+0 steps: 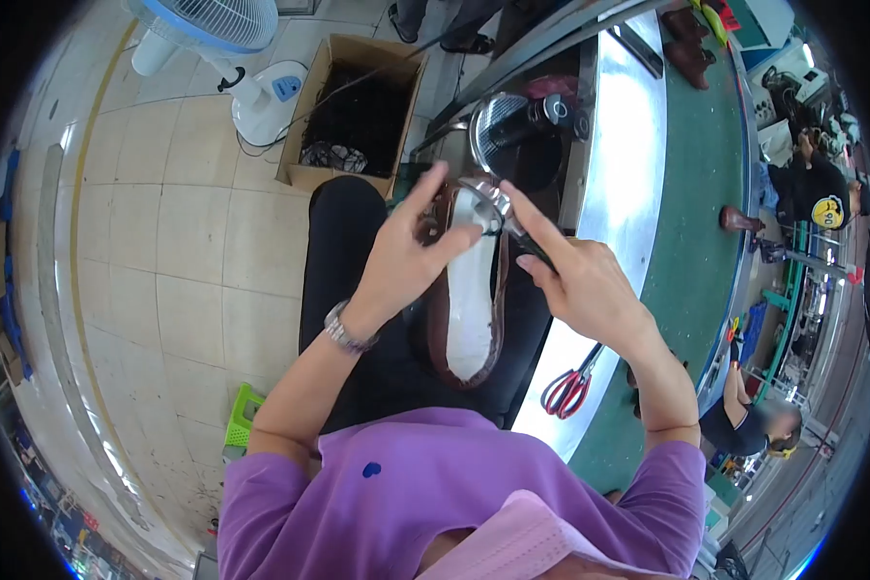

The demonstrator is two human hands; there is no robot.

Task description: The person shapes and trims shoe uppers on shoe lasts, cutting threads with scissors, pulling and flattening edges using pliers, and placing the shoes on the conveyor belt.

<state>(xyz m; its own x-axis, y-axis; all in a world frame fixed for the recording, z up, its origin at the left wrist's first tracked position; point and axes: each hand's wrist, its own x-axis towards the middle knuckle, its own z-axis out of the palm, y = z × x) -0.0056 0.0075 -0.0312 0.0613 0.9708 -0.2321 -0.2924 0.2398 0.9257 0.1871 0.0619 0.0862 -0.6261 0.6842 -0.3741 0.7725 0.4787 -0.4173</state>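
Note:
A brown leather shoe upper (439, 333) with a white insole (470, 324) facing up lies sole side up across my lap. My right hand (580, 280) is closed around the dark handle of metal-headed pincers (493, 198), whose head is at the far end of the shoe. My left hand (404, 253) is beside that same end, fingers apart, with the thumb over the white insole and the index finger raised. Motion blurs its fingertips slightly. Whether the pincers' jaws grip the leather cannot be made out.
Red-handled scissors (567, 393) lie on the metal bench edge (628, 174) to my right, beside a green work surface (701, 174). Ahead are a cardboard box (304, 126) of dark material, a fan (213, 24) and a black cylindrical object (532, 121). Other people work at right.

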